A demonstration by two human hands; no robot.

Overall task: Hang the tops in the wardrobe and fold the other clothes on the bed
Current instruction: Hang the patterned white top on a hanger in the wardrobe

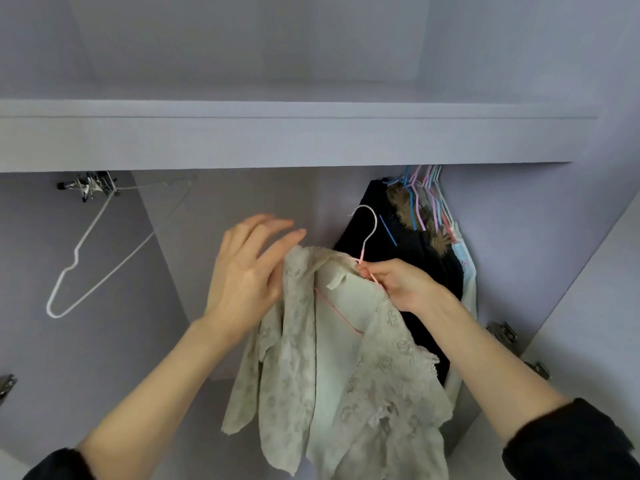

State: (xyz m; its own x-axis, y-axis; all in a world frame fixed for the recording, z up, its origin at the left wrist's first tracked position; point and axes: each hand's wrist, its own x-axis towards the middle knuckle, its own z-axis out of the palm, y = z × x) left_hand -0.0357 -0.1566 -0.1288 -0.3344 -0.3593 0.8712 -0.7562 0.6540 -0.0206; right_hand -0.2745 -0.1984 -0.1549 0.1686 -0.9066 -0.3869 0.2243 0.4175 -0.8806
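Note:
A pale cream lace top [346,368] hangs on a pink wire hanger [367,233], held up inside the wardrobe just below the shelf [298,140]. My right hand [398,285] pinches the hanger's neck under the hook. My left hand [252,275] is at the top's left shoulder, fingers extended and touching the lace; whether it grips the fabric is hidden. The hanger's hook points up and is not on the rail.
An empty white wire hanger [93,251] hangs at the left by a metal rail bracket [88,187]. Dark and light garments [415,247] on several coloured hangers [424,195] crowd the right end. Door hinges [502,332] show on the right wardrobe side.

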